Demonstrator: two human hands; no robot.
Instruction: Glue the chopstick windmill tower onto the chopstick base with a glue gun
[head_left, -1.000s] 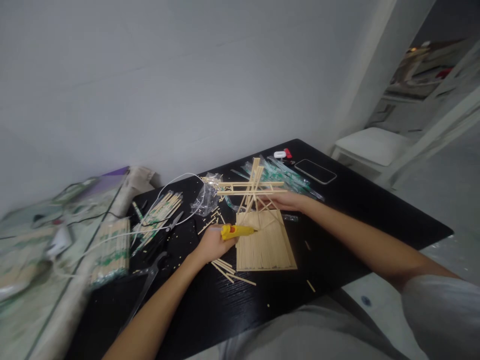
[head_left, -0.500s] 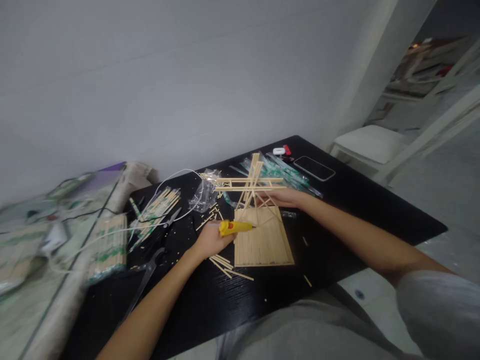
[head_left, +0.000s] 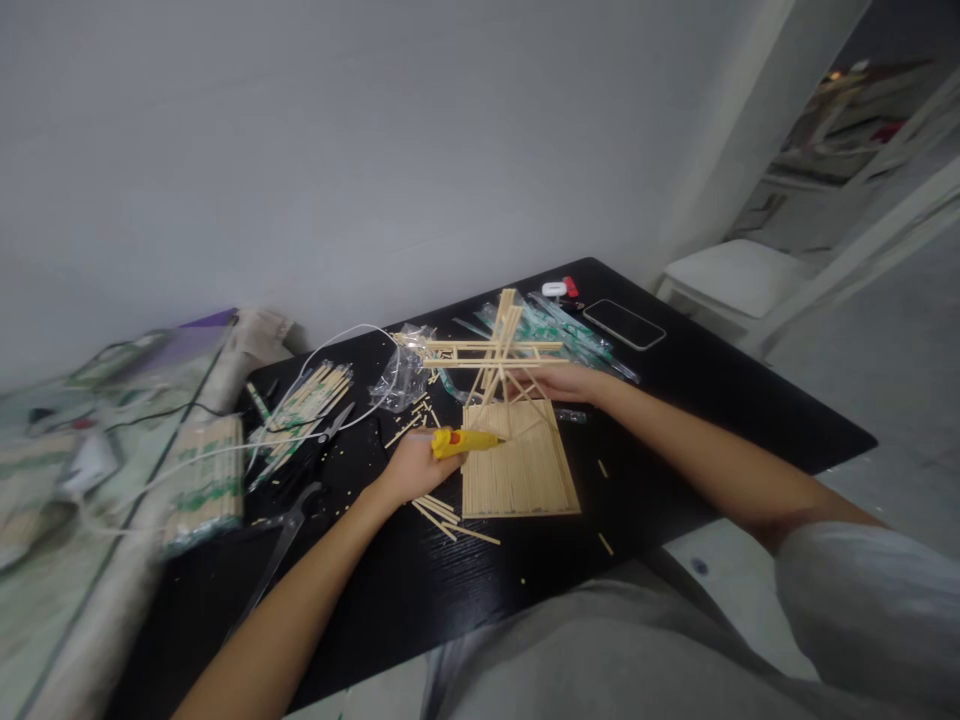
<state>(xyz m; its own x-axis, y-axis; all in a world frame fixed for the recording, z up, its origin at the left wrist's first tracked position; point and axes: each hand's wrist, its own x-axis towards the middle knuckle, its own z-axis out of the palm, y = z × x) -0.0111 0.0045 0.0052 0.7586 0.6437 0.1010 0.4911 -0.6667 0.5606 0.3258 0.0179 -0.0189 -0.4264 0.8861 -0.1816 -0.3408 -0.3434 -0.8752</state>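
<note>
My left hand (head_left: 415, 466) is wrapped round a yellow hot glue gun (head_left: 466, 442). The gun's nozzle points right and sits over the stick base, near the foot of the frame; I cannot tell whether it touches. A windmill-like model of thin wooden sticks (head_left: 501, 362) rises from a flat base of sticks laid side by side (head_left: 519, 480), with crossed blades at its top. Behind the model's right side, my right hand (head_left: 562, 381) grips the frame, its fingertips partly hidden by the sticks.
Cut sticks (head_left: 450, 518) lie beside the base. On the left are scissors (head_left: 335, 424), pliers-like tool (head_left: 296, 515) and bagged sticks (head_left: 202, 480); a white cable (head_left: 225, 462) crosses them. Green-and-clear wrappers (head_left: 574, 335), a phone (head_left: 625, 324) and a white case (head_left: 554, 289) lie at the back right.
The whole scene has shifted slightly up and left as the head view moved. Both hands, the glue gun and the model keep nearly the same places relative to each other.
</note>
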